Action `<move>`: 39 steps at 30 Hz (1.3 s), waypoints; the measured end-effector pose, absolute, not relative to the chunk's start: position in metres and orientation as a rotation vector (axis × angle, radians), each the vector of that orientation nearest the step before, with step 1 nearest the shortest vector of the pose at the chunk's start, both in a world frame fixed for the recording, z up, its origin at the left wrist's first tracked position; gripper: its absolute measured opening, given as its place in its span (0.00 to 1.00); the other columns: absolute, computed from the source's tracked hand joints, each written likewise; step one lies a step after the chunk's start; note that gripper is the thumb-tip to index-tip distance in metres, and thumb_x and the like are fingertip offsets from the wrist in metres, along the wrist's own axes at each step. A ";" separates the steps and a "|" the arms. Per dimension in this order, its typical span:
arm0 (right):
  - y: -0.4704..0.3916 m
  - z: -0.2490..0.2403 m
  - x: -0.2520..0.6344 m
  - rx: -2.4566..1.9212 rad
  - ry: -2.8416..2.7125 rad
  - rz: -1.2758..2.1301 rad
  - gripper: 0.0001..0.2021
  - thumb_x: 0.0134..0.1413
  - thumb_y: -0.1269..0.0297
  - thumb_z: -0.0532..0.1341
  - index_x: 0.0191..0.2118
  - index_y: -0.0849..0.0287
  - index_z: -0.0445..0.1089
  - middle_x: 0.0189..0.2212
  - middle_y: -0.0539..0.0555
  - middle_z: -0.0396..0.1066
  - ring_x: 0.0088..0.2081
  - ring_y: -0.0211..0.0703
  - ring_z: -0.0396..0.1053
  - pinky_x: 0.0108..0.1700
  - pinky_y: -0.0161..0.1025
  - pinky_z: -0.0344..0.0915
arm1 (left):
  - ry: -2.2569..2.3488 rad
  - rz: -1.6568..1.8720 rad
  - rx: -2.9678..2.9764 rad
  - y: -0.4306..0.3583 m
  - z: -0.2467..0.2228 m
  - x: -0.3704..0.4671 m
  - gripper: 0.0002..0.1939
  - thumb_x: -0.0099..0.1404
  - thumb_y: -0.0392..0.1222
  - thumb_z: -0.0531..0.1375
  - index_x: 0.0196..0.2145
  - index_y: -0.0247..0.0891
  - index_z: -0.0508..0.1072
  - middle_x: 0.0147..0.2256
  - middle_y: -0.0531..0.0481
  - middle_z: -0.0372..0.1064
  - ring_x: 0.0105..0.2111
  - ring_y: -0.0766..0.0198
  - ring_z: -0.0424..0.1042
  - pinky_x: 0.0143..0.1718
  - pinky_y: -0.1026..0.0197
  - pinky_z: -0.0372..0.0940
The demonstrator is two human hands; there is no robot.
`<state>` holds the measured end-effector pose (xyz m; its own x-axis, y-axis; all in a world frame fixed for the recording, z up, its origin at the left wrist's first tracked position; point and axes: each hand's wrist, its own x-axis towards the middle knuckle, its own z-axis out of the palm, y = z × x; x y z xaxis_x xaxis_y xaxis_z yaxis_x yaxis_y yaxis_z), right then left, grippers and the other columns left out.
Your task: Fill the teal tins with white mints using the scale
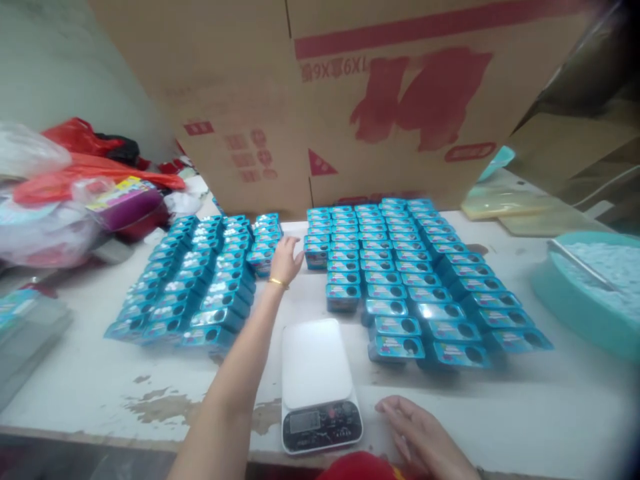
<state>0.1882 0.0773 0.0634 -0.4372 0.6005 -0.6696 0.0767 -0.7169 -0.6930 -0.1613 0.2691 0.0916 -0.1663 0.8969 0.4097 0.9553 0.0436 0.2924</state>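
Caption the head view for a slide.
Left hand extended beside blue boxes, right hand near a white scale, printed cardboard standing behind.

- Left hand [286, 261] at the short left row of blue boxes [376, 265]; contact unclear.
- Right hand [423, 433], empty, just right of the scale [317, 363].
- Carton [240, 87] behind the boxes.
- Basin [560, 300] right, bags [100, 170] left on the table [530, 407].
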 end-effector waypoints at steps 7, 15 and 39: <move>0.079 0.071 0.183 -1.339 -0.871 2.332 0.22 0.44 0.43 0.63 0.33 0.61 0.66 0.12 0.41 0.52 0.14 0.26 0.39 0.17 0.29 0.33 | -2.307 -0.436 -1.642 0.231 0.105 -0.194 0.09 0.54 0.34 0.55 0.34 0.34 0.70 0.46 0.34 0.59 0.51 0.39 0.55 0.47 0.38 0.50; 0.075 0.091 0.195 -1.205 -0.434 2.381 0.15 0.42 0.63 0.70 0.37 0.61 0.71 0.30 0.52 0.69 0.31 0.33 0.67 0.31 0.28 0.63 | -2.101 -0.149 -2.026 0.165 0.157 -0.149 0.07 0.61 0.43 0.56 0.31 0.38 0.70 0.39 0.43 0.65 0.40 0.53 0.65 0.43 0.51 0.57; 0.052 0.094 0.215 -1.246 -0.520 2.381 0.13 0.44 0.67 0.68 0.39 0.62 0.72 0.33 0.54 0.71 0.33 0.33 0.68 0.36 0.28 0.67 | -2.452 -1.131 -1.794 0.014 0.162 -0.110 0.10 0.63 0.47 0.56 0.34 0.38 0.69 0.30 0.52 0.69 0.31 0.66 0.68 0.36 0.63 0.63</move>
<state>0.2149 0.0521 0.0937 -0.5218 0.5085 -0.6849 -0.1763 -0.8499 -0.4966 -0.1101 0.0139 0.1615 -0.3840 0.8701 0.3090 0.8000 0.1464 0.5818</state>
